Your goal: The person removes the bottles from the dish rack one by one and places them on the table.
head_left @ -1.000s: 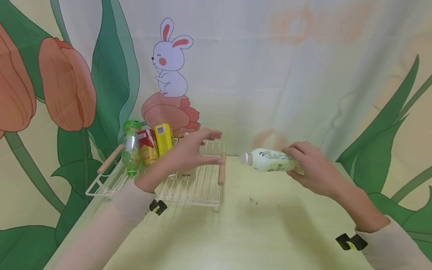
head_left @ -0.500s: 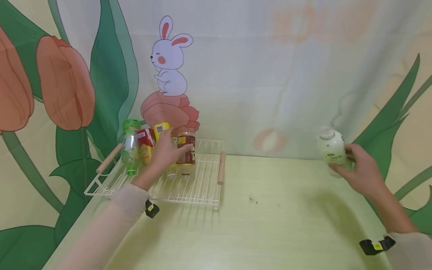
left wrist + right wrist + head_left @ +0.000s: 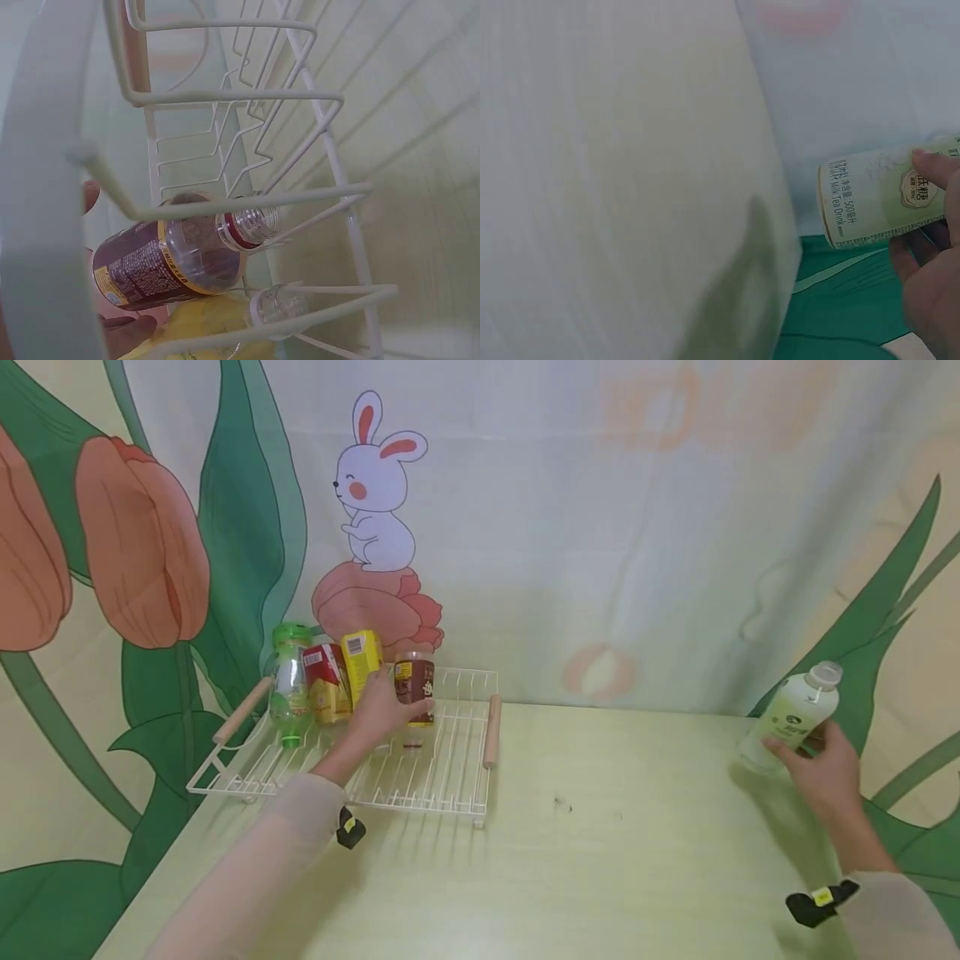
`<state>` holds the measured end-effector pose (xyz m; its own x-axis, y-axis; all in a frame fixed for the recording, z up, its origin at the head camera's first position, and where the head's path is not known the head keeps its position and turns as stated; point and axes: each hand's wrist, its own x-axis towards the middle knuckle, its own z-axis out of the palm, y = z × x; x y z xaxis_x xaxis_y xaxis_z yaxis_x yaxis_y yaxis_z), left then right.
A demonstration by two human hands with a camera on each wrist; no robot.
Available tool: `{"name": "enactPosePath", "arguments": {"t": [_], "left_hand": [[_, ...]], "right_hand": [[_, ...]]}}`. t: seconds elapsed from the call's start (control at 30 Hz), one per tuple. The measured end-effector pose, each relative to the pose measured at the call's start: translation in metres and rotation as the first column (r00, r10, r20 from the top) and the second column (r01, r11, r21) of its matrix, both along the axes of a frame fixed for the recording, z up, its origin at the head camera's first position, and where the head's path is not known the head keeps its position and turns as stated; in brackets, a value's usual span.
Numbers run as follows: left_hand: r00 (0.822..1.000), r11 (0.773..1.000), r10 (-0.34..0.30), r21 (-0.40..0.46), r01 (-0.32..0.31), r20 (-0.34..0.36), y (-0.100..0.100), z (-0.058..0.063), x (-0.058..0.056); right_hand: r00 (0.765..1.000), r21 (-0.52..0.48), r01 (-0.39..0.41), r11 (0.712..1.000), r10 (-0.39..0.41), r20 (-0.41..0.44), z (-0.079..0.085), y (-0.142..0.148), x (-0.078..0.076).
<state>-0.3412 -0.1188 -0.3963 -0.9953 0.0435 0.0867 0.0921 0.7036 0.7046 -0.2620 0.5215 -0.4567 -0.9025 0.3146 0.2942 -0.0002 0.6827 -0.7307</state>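
Note:
In the head view my right hand (image 3: 825, 777) grips a pale green milk tea bottle (image 3: 797, 710), its white cap tilted up to the right, above the table's far right. The right wrist view shows the bottle's printed label (image 3: 885, 191) and my thumb pressed on it. My left hand (image 3: 378, 710) reaches over a white wire rack (image 3: 450, 810). Its thumb stretches across the front of a brown-labelled bottle (image 3: 415, 685), its other fingers between that and a yellow-labelled bottle (image 3: 362, 656). The brown-labelled bottle (image 3: 172, 255) stands neck-down against the wires.
Left in the rack are a red and yellow bottle (image 3: 327, 685) and a clear bottle with green ends (image 3: 290, 685). Wooden handles (image 3: 492, 732) flank the rack. A printed curtain (image 3: 525, 543) hangs behind the pale green table (image 3: 600, 860).
My right hand has carried the milk tea bottle away to the right and tipped its cap upward. My left hand has come back to the rack and down beside the brown-labelled bottle.

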Motion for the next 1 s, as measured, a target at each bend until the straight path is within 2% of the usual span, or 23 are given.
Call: {"name": "enactPosePath", "arguments": {"t": [0.13, 0.33, 0.43, 0.53, 0.73, 1.0], "left_hand": [[1.000, 1.000, -0.003, -0.011, 0.003, 0.011, 0.002, 0.000, -0.002], [0.998, 0.999, -0.001, -0.045, 0.004, 0.066, 0.007, -0.005, -0.006], [0.997, 0.997, -0.005, -0.076, 0.011, 0.075, 0.011, -0.007, -0.008], [0.998, 0.993, -0.001, -0.114, 0.008, 0.055, 0.014, -0.009, -0.011], [0.999, 0.982, 0.002, -0.190, 0.006, 0.043, 0.015, -0.015, -0.015], [0.999, 0.975, 0.015, -0.222, -0.003, 0.050, 0.017, -0.021, -0.015]], "right_hand": [[0.999, 0.002, 0.038, 0.999, -0.039, 0.030, -0.016, 0.011, 0.000], [0.997, 0.024, 0.034, 0.999, -0.035, 0.073, -0.029, 0.018, 0.002], [0.995, 0.015, 0.029, 0.999, -0.030, 0.092, -0.031, 0.019, 0.002], [0.995, -0.015, 0.019, 1.000, -0.018, 0.094, -0.030, 0.019, 0.000], [0.993, 0.026, 0.014, 1.000, -0.017, 0.113, -0.035, 0.016, -0.007], [0.993, 0.040, 0.051, 0.998, -0.055, 0.100, -0.040, 0.007, -0.005]]}}
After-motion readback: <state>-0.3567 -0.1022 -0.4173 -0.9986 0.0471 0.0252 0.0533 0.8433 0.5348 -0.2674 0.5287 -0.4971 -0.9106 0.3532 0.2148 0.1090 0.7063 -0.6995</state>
